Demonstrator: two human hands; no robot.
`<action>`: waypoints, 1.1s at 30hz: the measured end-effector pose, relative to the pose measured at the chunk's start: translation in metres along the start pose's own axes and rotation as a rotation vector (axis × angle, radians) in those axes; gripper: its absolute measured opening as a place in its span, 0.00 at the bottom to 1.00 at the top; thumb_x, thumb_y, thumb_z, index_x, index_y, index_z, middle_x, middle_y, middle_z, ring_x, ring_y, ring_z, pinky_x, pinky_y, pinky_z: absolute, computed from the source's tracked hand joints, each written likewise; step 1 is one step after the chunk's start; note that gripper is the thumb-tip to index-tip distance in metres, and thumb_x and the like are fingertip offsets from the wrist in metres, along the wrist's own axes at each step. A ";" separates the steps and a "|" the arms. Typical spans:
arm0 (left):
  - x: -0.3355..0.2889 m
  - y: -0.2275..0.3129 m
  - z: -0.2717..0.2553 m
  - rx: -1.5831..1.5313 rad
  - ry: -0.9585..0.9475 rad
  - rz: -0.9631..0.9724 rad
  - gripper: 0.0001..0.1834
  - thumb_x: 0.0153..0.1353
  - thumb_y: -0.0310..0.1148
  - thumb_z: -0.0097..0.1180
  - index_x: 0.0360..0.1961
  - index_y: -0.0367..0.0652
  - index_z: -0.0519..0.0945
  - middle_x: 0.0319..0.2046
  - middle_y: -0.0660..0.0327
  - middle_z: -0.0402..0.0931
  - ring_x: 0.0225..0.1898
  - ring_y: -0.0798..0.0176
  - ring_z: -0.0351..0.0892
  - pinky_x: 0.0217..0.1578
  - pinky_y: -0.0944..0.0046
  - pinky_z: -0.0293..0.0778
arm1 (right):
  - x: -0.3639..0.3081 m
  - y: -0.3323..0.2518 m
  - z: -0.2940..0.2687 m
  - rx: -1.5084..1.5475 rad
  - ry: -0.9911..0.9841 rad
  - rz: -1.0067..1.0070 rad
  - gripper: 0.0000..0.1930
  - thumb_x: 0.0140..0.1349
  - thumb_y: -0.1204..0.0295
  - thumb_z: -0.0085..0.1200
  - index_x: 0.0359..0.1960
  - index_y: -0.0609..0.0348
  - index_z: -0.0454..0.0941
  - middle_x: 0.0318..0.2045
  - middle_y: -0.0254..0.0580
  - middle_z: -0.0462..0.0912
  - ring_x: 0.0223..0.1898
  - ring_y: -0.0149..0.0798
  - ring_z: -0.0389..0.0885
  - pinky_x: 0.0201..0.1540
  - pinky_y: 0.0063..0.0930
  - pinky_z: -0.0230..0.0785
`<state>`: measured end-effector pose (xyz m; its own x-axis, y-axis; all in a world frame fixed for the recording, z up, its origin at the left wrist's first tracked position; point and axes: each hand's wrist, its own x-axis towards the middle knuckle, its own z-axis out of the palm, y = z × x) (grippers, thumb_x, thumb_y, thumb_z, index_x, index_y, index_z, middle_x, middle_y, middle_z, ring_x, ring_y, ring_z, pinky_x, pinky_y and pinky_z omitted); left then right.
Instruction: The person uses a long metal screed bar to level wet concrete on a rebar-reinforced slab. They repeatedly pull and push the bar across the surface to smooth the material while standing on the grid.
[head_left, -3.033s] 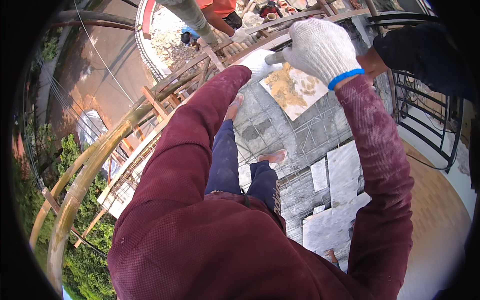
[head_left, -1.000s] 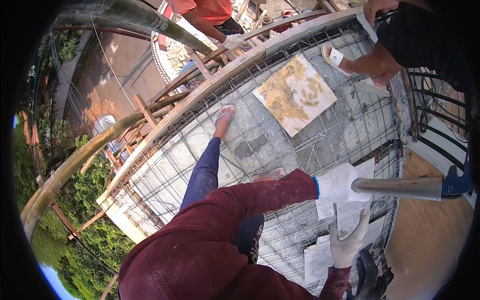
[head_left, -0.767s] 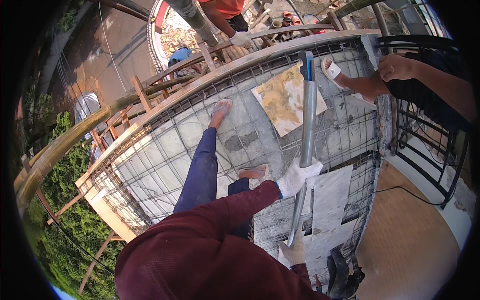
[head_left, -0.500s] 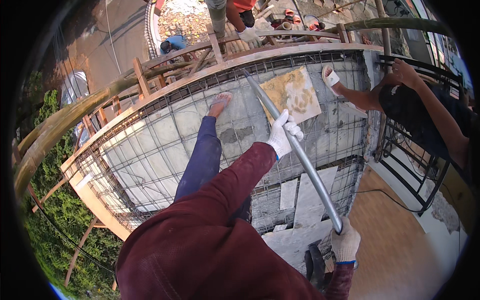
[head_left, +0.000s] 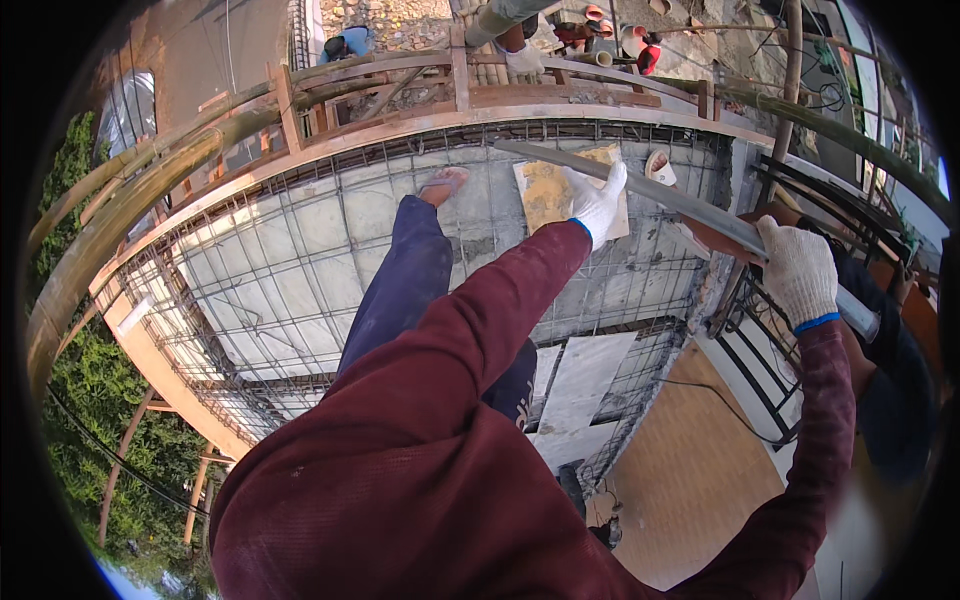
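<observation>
Fingers of the right hand (head_left: 803,272) close round a metal pipe (head_left: 690,206) slanting above the steel mesh (head_left: 285,240); the left hand's (head_left: 598,208) spread beside it, contact unclear. This looks like steering the pipe; next calls for 2 firm grips.

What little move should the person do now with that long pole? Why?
Perhaps ease the metal pole a little away from the co-worker: its end, just past the gloved right hand, looks close to them, though depth is hard to judge.
</observation>
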<state>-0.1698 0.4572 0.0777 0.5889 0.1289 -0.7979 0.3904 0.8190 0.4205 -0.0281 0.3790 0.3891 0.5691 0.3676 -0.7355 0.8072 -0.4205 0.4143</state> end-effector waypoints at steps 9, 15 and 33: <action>0.076 0.032 -0.027 1.375 -0.029 0.562 0.27 0.55 0.50 0.71 0.53 0.52 0.80 0.54 0.57 0.79 0.63 0.50 0.73 0.65 0.46 0.62 | 0.076 0.003 -0.033 -0.055 -0.120 -0.035 0.14 0.56 0.71 0.60 0.45 0.55 0.76 0.33 0.52 0.87 0.41 0.58 0.87 0.45 0.51 0.79; 0.146 0.021 -0.019 1.438 0.022 0.506 0.17 0.60 0.44 0.66 0.48 0.53 0.83 0.46 0.60 0.84 0.54 0.57 0.81 0.61 0.51 0.66 | 0.148 0.018 -0.004 -0.065 -0.038 -0.153 0.16 0.53 0.72 0.58 0.44 0.57 0.76 0.32 0.58 0.86 0.38 0.63 0.86 0.44 0.57 0.76; 0.244 -0.037 0.013 1.251 0.337 0.571 0.21 0.56 0.42 0.69 0.50 0.54 0.80 0.48 0.60 0.80 0.59 0.52 0.74 0.71 0.41 0.53 | 0.290 0.068 0.084 -0.202 -0.023 -0.235 0.12 0.59 0.71 0.57 0.45 0.55 0.74 0.32 0.57 0.85 0.37 0.62 0.86 0.40 0.56 0.78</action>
<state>-0.0314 0.4510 -0.1267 0.7514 0.5400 -0.3792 0.6243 -0.3960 0.6733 0.1787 0.3870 0.1591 0.3614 0.4154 -0.8347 0.9323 -0.1520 0.3281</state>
